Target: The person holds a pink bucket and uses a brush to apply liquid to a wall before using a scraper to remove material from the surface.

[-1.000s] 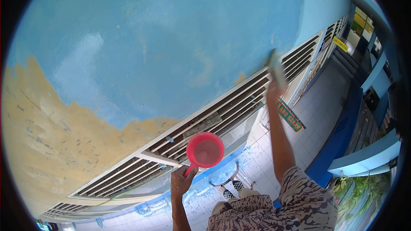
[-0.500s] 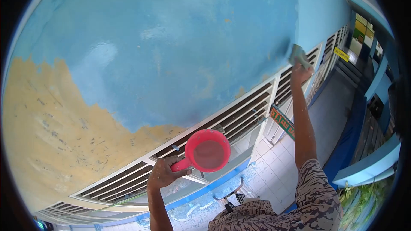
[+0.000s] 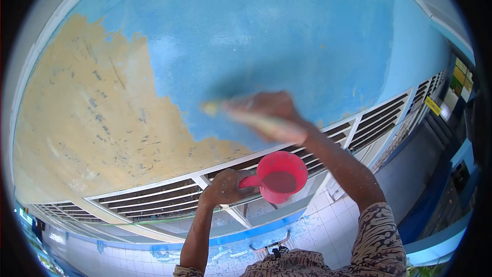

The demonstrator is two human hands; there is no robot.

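My left hand (image 3: 225,186) is closed round the handle of a red dipper (image 3: 282,174), which holds a murky greyish liquid. My right hand (image 3: 269,115) is blurred by motion in front of the blue part of the wall (image 3: 287,36). Its fingers are wrapped round a pale, yellowish tool, whose smeared tip points left; its exact shape is unclear. Left of the blue, the wall has a tan, scuffed area (image 3: 102,107) with an uneven border between the two colours.
White-framed louvred windows (image 3: 154,199) run below the wall. A white-tiled floor (image 3: 328,225) lies beneath, with a metal frame (image 3: 271,243) near my body. At the right are a yellow sign (image 3: 433,105) and a walkway (image 3: 410,159).
My right hand has swung left from the wall's right side to its middle. The view has turned, and my left hand with the dipper shows slightly further right.
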